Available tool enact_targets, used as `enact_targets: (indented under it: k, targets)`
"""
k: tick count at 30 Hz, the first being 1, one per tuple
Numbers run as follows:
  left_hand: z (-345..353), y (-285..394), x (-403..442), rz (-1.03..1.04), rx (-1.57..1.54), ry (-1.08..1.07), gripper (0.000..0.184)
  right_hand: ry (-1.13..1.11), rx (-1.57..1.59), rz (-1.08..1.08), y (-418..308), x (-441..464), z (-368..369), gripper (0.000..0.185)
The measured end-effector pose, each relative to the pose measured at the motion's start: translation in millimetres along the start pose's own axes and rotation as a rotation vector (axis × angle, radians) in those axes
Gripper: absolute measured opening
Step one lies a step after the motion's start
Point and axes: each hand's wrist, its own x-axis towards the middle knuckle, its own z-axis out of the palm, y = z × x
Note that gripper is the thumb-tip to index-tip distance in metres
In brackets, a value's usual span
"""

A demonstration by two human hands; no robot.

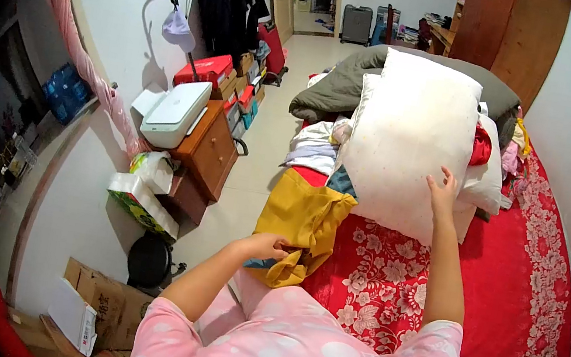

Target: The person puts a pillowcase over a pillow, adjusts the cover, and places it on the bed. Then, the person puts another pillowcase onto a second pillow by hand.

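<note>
My left hand point(270, 246) is closed on the near left part of a mustard-yellow cloth item point(303, 211), which hangs in folds at the bed's left edge. Whether it is a garment or a bag I cannot tell. A bit of blue-grey fabric shows below that hand. My right hand point(442, 191) is open, fingers apart, over the right part of a large white pillow point(411, 139); whether it touches the pillow is unclear. More white pillows lie beneath and beside it, with a red cloth point(481, 146) tucked at the right.
A red floral sheet point(388, 284) covers the bed. Behind the pillows lies a bunched grey-green quilt point(337, 86); folded white clothes point(315, 142) lie to the left. Across the floor stand a wooden cabinet point(211, 140) with a white printer point(178, 113), a clothes rack and cardboard boxes point(105, 303).
</note>
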Motion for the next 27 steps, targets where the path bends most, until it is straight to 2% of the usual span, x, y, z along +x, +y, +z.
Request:
enact_targets:
  k: [2,5,8,11,14,17,18,20,21,23,25,26,27]
  targets:
    - [-2.2,-7.5,10.0,-0.004,-0.066,0.005,0.046,0.037,0.008,0.035,22.8,11.4,6.7,0.063]
    - [-15.7,18.5,13.4,-0.024,-0.093,0.080,0.048,0.085,-0.004,0.084,34.7,25.3,4.4,0.073]
    - [-31.2,31.5,27.6,0.195,0.082,0.303,0.054,0.117,-0.027,0.118,69.2,50.9,9.5,0.082]
    - [-45.0,69.0,48.3,0.381,0.137,0.560,0.066,0.100,-0.079,0.211,60.2,66.0,3.4,0.095]
    - [-48.4,108.7,77.6,0.486,0.284,0.638,0.071,0.110,-0.135,0.223,74.7,93.2,9.6,0.104]
    - [-35.0,119.7,104.1,0.560,0.436,0.598,0.073,0.126,-0.081,0.267,84.5,115.9,15.4,0.109]
    - [-31.5,113.6,110.6,0.592,0.508,0.599,0.062,0.155,-0.056,0.249,97.9,126.0,19.3,0.109]
    - [-22.1,78.1,132.1,0.563,0.497,0.505,0.050,0.203,0.001,0.210,129.0,148.0,30.6,0.110]
    - [-20.6,59.3,139.9,0.551,0.494,0.460,0.045,0.185,-0.005,0.224,122.0,151.3,31.5,0.110]
    - [-21.8,28.9,140.3,0.337,0.534,0.295,0.033,0.149,-0.023,0.249,97.1,155.5,22.9,0.111]
    - [-37.2,25.3,127.0,0.071,0.629,-0.003,0.034,0.181,-0.072,0.228,89.2,159.0,26.6,0.110]
    - [-52.2,32.4,126.0,-0.062,0.450,-0.114,0.036,0.193,-0.098,0.221,83.1,160.0,27.5,0.109]
    - [-54.2,27.4,135.8,0.033,0.343,0.122,0.040,0.207,-0.125,0.215,77.3,161.0,28.2,0.109]
